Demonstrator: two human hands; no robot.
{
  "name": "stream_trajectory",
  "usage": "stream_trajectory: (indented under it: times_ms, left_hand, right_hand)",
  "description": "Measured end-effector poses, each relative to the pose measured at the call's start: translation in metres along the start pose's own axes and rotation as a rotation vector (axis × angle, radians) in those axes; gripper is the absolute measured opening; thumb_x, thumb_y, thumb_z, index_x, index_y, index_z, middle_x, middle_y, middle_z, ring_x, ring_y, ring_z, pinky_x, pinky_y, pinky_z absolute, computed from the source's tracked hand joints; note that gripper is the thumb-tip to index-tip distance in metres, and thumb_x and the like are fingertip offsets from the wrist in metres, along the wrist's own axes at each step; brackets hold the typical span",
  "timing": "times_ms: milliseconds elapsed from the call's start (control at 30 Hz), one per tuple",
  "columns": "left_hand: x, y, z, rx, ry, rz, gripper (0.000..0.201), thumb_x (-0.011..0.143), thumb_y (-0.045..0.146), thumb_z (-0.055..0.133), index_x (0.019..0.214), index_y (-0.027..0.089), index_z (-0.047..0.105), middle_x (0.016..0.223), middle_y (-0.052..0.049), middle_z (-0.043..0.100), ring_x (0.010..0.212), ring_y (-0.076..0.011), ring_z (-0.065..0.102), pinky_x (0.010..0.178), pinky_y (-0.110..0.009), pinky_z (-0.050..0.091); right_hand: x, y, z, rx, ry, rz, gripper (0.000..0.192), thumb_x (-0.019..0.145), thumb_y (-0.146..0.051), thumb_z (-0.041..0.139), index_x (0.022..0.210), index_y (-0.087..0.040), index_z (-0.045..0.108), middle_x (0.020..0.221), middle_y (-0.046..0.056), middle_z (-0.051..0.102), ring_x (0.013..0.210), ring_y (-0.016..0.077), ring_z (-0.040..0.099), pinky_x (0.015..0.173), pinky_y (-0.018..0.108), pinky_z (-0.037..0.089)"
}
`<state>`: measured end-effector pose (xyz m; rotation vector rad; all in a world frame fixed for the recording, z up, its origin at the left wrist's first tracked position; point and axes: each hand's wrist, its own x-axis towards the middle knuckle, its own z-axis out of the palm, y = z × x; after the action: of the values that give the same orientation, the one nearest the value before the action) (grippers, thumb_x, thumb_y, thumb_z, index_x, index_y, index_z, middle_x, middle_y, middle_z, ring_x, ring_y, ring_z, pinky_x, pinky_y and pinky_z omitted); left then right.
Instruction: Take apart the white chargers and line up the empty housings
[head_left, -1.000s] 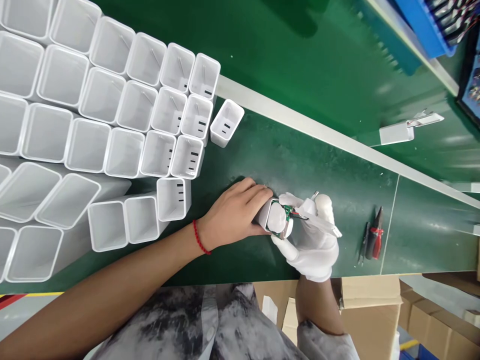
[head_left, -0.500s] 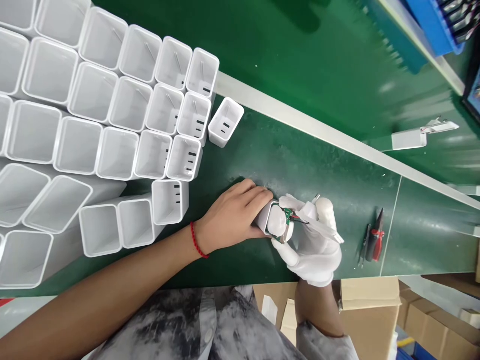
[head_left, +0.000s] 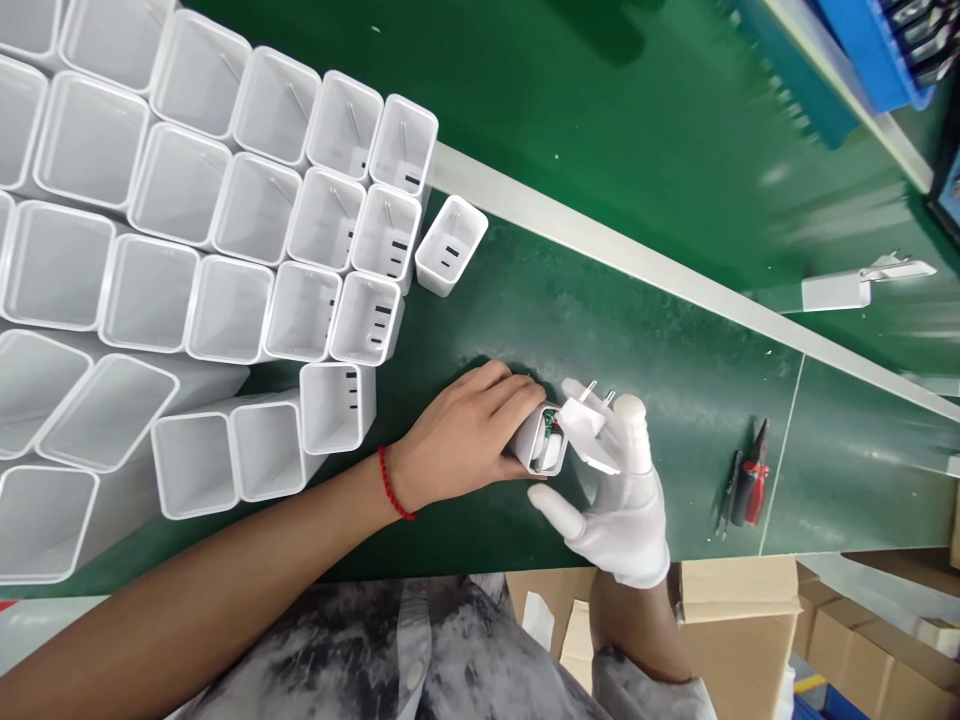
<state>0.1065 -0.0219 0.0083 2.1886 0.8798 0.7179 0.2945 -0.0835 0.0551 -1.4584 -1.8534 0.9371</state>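
A white rectangular plastic casing (head_left: 527, 437) lies on its side in my left hand (head_left: 461, 435), which is bare and wrapped around it from behind. Its mouth faces right, with a green circuit board (head_left: 549, 425) and a white rounded part inside. My right hand (head_left: 619, 500), in a white glove, is just right of that mouth, thumb and fingers spread apart. A white end cap with two metal plug pins (head_left: 589, 425) stands at the mouth, against the gloved fingers; the pins point up and away. Part of the right fingers is hidden behind this cap.
Rows of open white casings (head_left: 255, 212) fill the left side, with one separate casing (head_left: 451, 246) beside them. Red-handled pliers (head_left: 754, 480) lie at right. A pale strip (head_left: 600, 236) crosses the green bench. Beyond it lies another white casing (head_left: 836, 291).
The board and rounded part have gone deeper into the casing. The pinned cap has turned and moved left to the mouth. My right thumb has come away; my left hand has kept its hold.
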Motion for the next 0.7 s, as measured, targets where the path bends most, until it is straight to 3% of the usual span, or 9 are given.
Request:
stream_trajectory:
  times_ms: [100, 167, 200, 267, 367, 500, 600, 700]
  left_hand:
    - [0.0, 0.0, 0.0, -0.001, 0.004, 0.001, 0.054, 0.079, 0.051, 0.074, 0.11, 0.014, 0.052, 0.106, -0.011, 0.065, 0.097, -0.0268, 0.056, 0.088, -0.041, 0.05]
    - [-0.001, -0.001, 0.001, 0.002, 0.006, -0.001, 0.056, 0.077, 0.053, 0.075, 0.11, 0.013, 0.053, 0.107, -0.011, 0.064, 0.097, -0.0275, 0.056, 0.088, -0.042, 0.05]
    - [-0.001, 0.0, 0.001, 0.003, 0.005, 0.0, 0.056, 0.077, 0.054, 0.074, 0.11, 0.013, 0.053, 0.107, -0.012, 0.064, 0.098, -0.0279, 0.056, 0.088, -0.042, 0.05]
    - [-0.001, 0.0, 0.002, 0.006, 0.006, 0.01, 0.055, 0.079, 0.054, 0.072, 0.11, 0.012, 0.053, 0.107, -0.013, 0.064, 0.098, -0.0286, 0.057, 0.086, -0.042, 0.05]
    - [-0.002, 0.001, 0.001, 0.025, 0.011, 0.008, 0.045, 0.085, 0.047, 0.068, 0.11, 0.012, 0.053, 0.108, -0.013, 0.063, 0.098, -0.0287, 0.056, 0.085, -0.042, 0.05]
    - [-0.002, 0.001, 0.0, 0.008, 0.001, -0.004, 0.046, 0.084, 0.049, 0.068, 0.111, 0.014, 0.053, 0.108, -0.012, 0.064, 0.097, -0.0276, 0.056, 0.085, -0.042, 0.05]
    - [-0.003, 0.0, 0.001, -0.014, -0.009, 0.001, 0.055, 0.078, 0.053, 0.074, 0.111, 0.015, 0.052, 0.109, -0.011, 0.064, 0.098, -0.0279, 0.056, 0.088, -0.043, 0.05]
    - [-0.003, -0.002, 0.001, -0.02, -0.014, 0.0, 0.058, 0.076, 0.055, 0.075, 0.111, 0.015, 0.051, 0.109, -0.01, 0.064, 0.099, -0.0277, 0.055, 0.089, -0.043, 0.049]
  right_hand:
    - [-0.012, 0.004, 0.006, 0.035, 0.228, 0.02, 0.099, 0.078, -0.03, 0.074, 0.155, -0.034, 0.013, 0.151, 0.01, 0.041, 0.133, 0.0321, 0.049, 0.103, 0.057, 0.047]
    - [-0.02, 0.005, 0.01, -0.153, 0.425, -0.098, 0.088, 0.075, -0.022, 0.075, 0.151, -0.03, 0.032, 0.137, 0.009, 0.053, 0.117, 0.0285, 0.059, 0.096, 0.049, 0.054]
    - [-0.022, 0.004, 0.013, -0.274, 0.453, -0.177, 0.082, 0.073, -0.017, 0.075, 0.147, -0.028, 0.041, 0.128, 0.008, 0.058, 0.108, 0.0258, 0.061, 0.09, 0.045, 0.056]
    - [-0.024, 0.001, 0.019, -0.454, 0.371, -0.281, 0.075, 0.072, -0.01, 0.075, 0.14, -0.027, 0.051, 0.114, 0.007, 0.061, 0.096, 0.0229, 0.062, 0.079, 0.04, 0.058]
    - [-0.02, -0.004, 0.027, -0.51, 0.277, -0.279, 0.075, 0.075, -0.01, 0.072, 0.143, -0.028, 0.047, 0.112, 0.009, 0.062, 0.097, 0.0243, 0.063, 0.077, 0.042, 0.059]
    - [-0.023, -0.001, 0.027, -0.454, 0.363, -0.328, 0.073, 0.075, -0.011, 0.07, 0.143, -0.023, 0.048, 0.112, 0.009, 0.061, 0.093, 0.0249, 0.064, 0.074, 0.042, 0.06]
    - [-0.032, 0.004, 0.026, -0.38, 0.468, -0.201, 0.065, 0.076, -0.014, 0.068, 0.138, -0.024, 0.053, 0.115, 0.009, 0.062, 0.095, 0.027, 0.065, 0.077, 0.047, 0.059]
    - [-0.037, 0.007, 0.028, -0.347, 0.447, -0.13, 0.069, 0.075, -0.012, 0.068, 0.14, -0.028, 0.05, 0.118, 0.009, 0.063, 0.102, 0.0293, 0.065, 0.084, 0.052, 0.058]
